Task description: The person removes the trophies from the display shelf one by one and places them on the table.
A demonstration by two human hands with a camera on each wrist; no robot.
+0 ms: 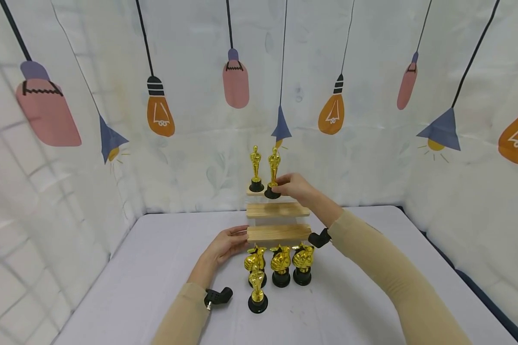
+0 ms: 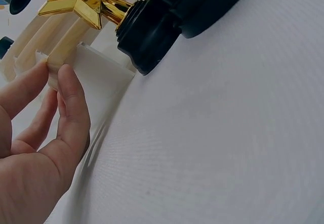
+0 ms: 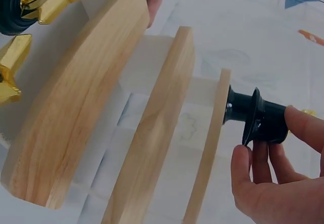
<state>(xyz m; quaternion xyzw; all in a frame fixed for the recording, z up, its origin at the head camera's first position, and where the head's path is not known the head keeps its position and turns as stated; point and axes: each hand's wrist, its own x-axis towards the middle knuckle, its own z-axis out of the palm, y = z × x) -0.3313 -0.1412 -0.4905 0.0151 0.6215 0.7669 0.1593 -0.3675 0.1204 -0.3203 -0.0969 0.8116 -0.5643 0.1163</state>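
Note:
My right hand (image 1: 300,188) pinches a gold figurine trophy (image 1: 274,165) by its black base (image 3: 271,122), close over the top board (image 3: 210,148) of a three-step wooden stand. Beside it, at the left end of that board, another gold figurine trophy (image 1: 255,165) stands upright. Lower down, my left hand (image 1: 226,244) grips the left end of the lowest board (image 1: 278,233), thumb and fingers on its edge in the left wrist view. The middle board (image 1: 277,210) lies between the two, with nothing on it.
Before the stand, a row of three gold trophies (image 1: 280,261) with star shapes and black bases stands on the white table (image 1: 177,258). One gold figurine trophy (image 1: 257,290) stands nearer, in front of the row's left one. A lamp-patterned cloth (image 1: 190,167) hangs behind.

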